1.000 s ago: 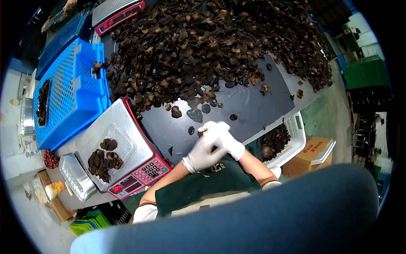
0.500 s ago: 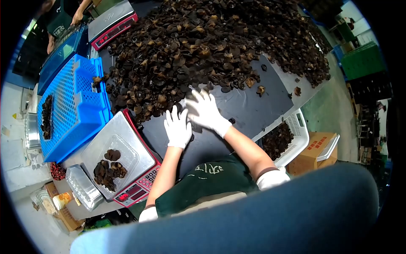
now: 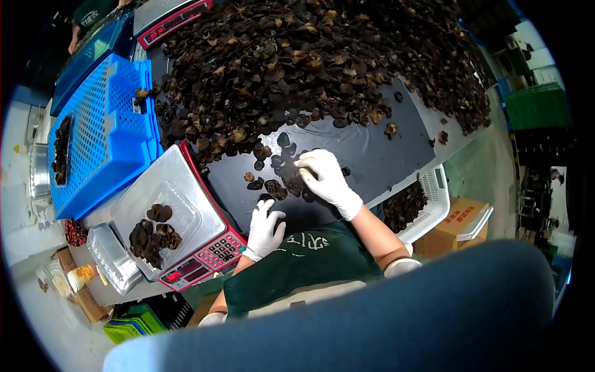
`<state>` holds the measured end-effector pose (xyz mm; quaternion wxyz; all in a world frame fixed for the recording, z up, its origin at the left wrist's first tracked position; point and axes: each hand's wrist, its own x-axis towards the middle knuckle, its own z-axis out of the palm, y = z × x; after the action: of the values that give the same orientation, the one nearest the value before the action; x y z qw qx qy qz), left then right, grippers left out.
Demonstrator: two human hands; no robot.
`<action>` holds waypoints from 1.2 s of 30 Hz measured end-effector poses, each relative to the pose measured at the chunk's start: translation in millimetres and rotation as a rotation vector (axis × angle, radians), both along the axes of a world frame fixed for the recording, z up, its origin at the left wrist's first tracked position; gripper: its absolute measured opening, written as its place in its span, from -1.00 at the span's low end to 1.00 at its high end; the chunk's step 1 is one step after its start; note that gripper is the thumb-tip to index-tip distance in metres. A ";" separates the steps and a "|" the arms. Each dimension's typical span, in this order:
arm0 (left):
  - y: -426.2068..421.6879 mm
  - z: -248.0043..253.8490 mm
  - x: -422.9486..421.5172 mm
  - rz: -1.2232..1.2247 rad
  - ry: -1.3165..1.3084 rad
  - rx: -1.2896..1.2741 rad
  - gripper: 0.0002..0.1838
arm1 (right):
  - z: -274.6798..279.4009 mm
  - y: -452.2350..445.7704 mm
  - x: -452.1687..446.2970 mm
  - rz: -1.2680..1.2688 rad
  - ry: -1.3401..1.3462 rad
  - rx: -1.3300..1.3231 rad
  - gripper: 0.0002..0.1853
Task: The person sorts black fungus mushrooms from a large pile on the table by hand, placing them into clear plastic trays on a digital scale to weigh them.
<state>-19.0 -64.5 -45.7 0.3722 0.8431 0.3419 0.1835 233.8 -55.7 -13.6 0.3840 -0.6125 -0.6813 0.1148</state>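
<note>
Got left white-gloved hand point(image 3: 266, 230) spread, right white-gloved hand point(image 3: 325, 175) curled at dark-brown ruffled fungus pieces point(image 3: 289, 177) on black-covered table point(image 3: 384, 149). Can't tell if pinching. Counting one heap point(image 3: 279, 68) at 12 o'clock, two red-and-silver scales point(image 3: 207, 226) at 9 and 11, one white plastic basket point(image 3: 439, 209) at 3.

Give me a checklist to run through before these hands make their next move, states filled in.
1. Left hand and right hand gloved: ok.
2. Right hand's fingers at the loose dark pieces: ok.
3. Left hand gripping a piece: cannot tell.
4. Black mat free of loose pieces: not ok.
5. Clear tray resting on the near scale: ok.
6. Reading on that scale's display: cannot tell, too small.
</note>
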 end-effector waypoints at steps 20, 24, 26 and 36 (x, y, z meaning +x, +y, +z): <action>-5.4 5.4 -3.7 -0.015 0.159 0.445 -0.58 | 1.6 4.3 -74.9 0.535 0.412 -0.469 -0.69; -3.1 10.9 -4.5 -0.117 0.069 0.489 -0.68 | -2.1 2.4 -71.8 0.512 0.438 -0.471 -0.80; -0.5 14.8 -4.8 -0.166 0.022 0.426 -0.73 | 2.2 3.7 -68.0 0.493 0.456 -0.474 -0.83; 32.5 35.9 -9.0 0.087 0.204 0.307 -0.57 | -32.3 71.3 -82.1 0.177 -0.251 -0.323 -0.87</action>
<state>-28.0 -32.0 -9.8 0.1945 0.8887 0.3820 0.1629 151.7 15.6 -45.9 0.1818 -0.6131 -0.7477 0.1787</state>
